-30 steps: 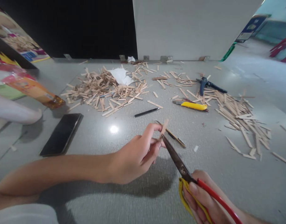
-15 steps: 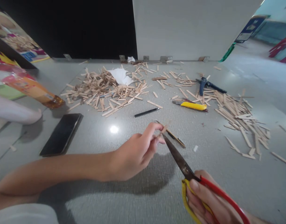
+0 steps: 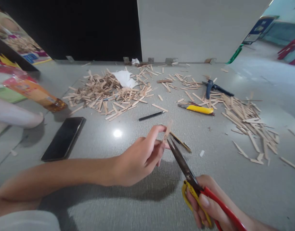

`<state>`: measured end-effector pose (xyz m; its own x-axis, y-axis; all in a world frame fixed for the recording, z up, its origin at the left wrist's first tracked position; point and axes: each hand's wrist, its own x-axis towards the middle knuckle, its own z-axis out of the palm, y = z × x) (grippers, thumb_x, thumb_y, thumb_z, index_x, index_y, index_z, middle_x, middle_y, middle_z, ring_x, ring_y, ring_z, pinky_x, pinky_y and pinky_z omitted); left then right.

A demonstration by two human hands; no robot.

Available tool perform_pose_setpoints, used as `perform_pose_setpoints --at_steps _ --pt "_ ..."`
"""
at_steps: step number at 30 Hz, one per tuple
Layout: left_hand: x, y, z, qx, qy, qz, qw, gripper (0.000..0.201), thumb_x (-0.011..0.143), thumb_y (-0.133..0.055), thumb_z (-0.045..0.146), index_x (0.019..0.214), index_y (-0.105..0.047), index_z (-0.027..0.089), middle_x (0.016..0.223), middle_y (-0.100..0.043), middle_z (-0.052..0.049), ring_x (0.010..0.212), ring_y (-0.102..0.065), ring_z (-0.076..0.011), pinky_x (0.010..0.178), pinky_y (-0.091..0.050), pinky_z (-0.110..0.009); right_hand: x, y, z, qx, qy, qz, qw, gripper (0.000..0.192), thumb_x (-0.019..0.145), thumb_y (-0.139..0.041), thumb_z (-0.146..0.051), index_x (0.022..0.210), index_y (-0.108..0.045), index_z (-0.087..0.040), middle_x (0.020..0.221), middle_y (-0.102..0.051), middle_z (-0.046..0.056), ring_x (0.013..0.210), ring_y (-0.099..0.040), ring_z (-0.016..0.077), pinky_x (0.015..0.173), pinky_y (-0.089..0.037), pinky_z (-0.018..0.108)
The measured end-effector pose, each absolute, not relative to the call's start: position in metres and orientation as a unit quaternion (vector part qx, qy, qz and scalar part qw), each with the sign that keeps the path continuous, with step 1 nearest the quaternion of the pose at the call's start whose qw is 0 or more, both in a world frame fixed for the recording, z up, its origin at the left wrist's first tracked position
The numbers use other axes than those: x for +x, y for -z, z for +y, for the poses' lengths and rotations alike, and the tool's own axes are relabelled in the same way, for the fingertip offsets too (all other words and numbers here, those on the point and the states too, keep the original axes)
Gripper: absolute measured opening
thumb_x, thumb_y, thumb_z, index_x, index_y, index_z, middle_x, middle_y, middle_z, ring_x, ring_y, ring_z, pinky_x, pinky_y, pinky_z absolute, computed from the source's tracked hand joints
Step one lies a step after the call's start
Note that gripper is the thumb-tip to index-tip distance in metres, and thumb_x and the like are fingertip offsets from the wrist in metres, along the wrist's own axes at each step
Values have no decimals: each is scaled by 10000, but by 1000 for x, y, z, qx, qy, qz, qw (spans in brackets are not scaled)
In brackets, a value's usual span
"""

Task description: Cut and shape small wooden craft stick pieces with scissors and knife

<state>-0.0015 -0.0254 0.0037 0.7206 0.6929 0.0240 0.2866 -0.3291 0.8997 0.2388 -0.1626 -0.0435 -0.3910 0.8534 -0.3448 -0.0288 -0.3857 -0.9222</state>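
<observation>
Trimming step, looks like: left hand pinches a stick above the counter, right hand grips scissors, blades at the stick. Next needs a steady squeeze.

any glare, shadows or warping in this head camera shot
Head view: a glare spot shines on the grey floor; the left hand casts a dark shadow beneath it; wide-angle warping bends the edges; the stick looks slightly blurred.
</observation>
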Motion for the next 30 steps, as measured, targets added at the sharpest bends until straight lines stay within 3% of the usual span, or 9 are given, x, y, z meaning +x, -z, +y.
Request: perform_pose_setpoints --at_steps 6,16,30 --pt "-4 -3 -26 816 -205 311 443 303 1091 -410 264 1390 -421 217 664 -649 65 591 -670 -165 670 -537 -282 242 43 -159 -499 -694 -450 256 637 984 -560 -840 784 -471 -242 591 -428 -89 465 -440 75 454 -366 198" --pt "-5 -2 -26 821 -193 314 436 335 1081 -449 244 1414 -463 207 770 -760 5 587 -690 -159 637 -538 -256 243 44 -159 -511 -688 -447 257 631 987 -617 -797 718 -463 -247 526 -435 -92 429 -428 73 433 -369 194" --pt "-6 -1 -26 827 -198 307 427 311 1103 -440 262 1407 -470 203 667 -670 47 573 -674 -164 624 -515 -253 227 34 -146 -502 -652 -512 248 677 1007 -514 -835 667 -400 -261 467 -405 -82 362 -374 58 351 -313 174"
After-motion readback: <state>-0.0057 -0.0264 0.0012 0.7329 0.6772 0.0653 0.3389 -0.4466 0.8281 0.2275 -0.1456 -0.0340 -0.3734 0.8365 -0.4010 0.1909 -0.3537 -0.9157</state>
